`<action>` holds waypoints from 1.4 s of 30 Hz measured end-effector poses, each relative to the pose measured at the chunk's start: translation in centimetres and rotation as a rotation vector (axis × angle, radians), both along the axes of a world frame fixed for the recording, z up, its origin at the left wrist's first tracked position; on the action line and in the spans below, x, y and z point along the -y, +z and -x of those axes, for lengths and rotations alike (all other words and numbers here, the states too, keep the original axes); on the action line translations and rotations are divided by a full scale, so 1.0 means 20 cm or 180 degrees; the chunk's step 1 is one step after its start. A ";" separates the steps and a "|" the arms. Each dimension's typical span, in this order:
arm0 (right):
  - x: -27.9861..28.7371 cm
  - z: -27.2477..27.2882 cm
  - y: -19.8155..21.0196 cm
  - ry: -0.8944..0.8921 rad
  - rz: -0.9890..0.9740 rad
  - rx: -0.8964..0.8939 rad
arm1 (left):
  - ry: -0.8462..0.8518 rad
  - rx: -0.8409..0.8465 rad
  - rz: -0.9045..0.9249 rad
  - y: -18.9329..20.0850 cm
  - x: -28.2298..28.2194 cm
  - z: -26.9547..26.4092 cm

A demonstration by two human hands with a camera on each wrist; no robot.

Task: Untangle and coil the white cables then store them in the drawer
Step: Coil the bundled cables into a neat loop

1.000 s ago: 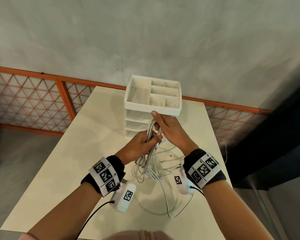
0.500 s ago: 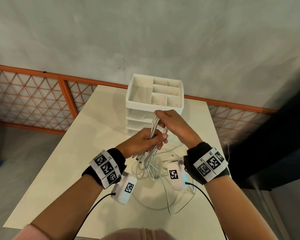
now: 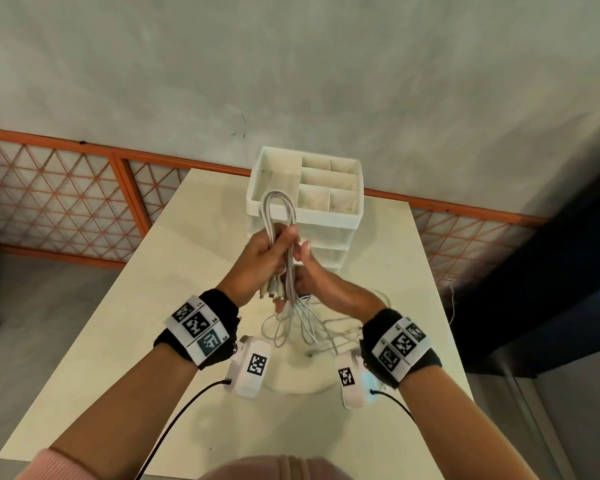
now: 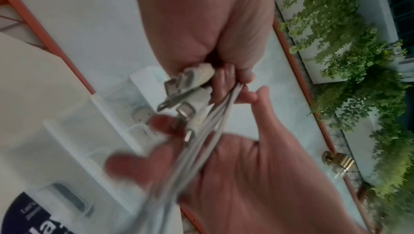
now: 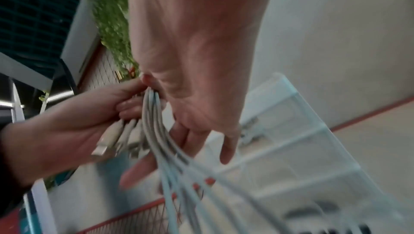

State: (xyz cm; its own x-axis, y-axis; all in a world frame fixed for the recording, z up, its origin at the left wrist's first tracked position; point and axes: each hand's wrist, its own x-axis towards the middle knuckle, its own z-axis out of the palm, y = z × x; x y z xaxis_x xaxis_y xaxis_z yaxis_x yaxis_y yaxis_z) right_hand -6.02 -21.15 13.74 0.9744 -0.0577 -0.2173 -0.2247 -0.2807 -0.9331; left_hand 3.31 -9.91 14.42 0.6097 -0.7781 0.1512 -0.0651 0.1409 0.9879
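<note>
My left hand (image 3: 264, 251) grips a folded bundle of white cables (image 3: 277, 209) above the table; its loop stands up above the fist in front of the drawer unit (image 3: 329, 244). Several connectors (image 4: 186, 85) stick out below the fist, also visible in the right wrist view as plugs (image 5: 109, 138). My right hand (image 3: 323, 282) is just under and right of the left, fingers loosely spread (image 5: 226, 149), with the trailing strands (image 5: 154, 122) running across them. The remaining cable (image 3: 309, 327) hangs to the table in loose loops.
The white drawer unit has a compartmented top tray (image 3: 305, 188) and stands at the far end of the pale table (image 3: 153, 306). An orange lattice railing (image 3: 66, 195) and a grey wall lie behind. A dark structure (image 3: 551, 271) borders the right side.
My left hand has lifted the bundle, so its loop now stands above the fist. My right hand let go of the loop's top and dropped to the strands below the left hand.
</note>
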 end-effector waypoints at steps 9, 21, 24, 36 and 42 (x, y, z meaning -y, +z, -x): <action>-0.05 -0.02 0.01 -0.0154 0.0962 0.0399 | 0.1109 0.0330 -0.0235 -0.08 0.02 -0.09; 0.09 0.12 -0.04 0.0601 0.0483 -0.0650 | 0.1042 -0.0821 0.0504 -0.04 0.01 -0.22; 0.16 0.11 0.03 0.0364 0.1065 -0.0537 | 0.0794 -0.0283 0.0138 -0.06 -0.01 -0.20; 0.11 0.07 0.27 -0.0173 0.1998 0.0464 | 0.0119 -0.0248 -0.0089 0.03 0.04 -0.10; 0.12 0.10 0.25 0.0216 0.1459 -0.0104 | 0.0170 -0.0089 0.0029 0.08 0.01 -0.14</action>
